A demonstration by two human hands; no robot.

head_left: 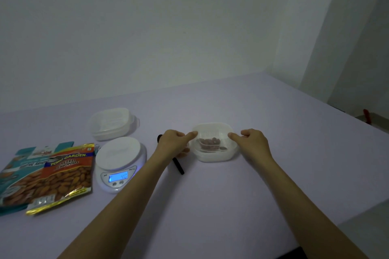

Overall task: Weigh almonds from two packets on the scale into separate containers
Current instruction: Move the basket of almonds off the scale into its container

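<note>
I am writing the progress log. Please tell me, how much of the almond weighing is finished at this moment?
Done, apparently: one container on the table holds almonds. In hand: the left hand and right hand touch its rim at either side. Left: the second container is lidded and looks empty; the scale platform is bare, display lit. Both packets lie beside it, so roughly half remains.

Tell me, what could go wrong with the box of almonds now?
1. Only fingertips of the left hand and right hand touch the rim of the open container, so it might slip and spill the almonds.
2. The black pen lies just beside it and could get knocked.
3. The scale display seems to show a number with nothing on it, so the next weighing may be off.
</note>
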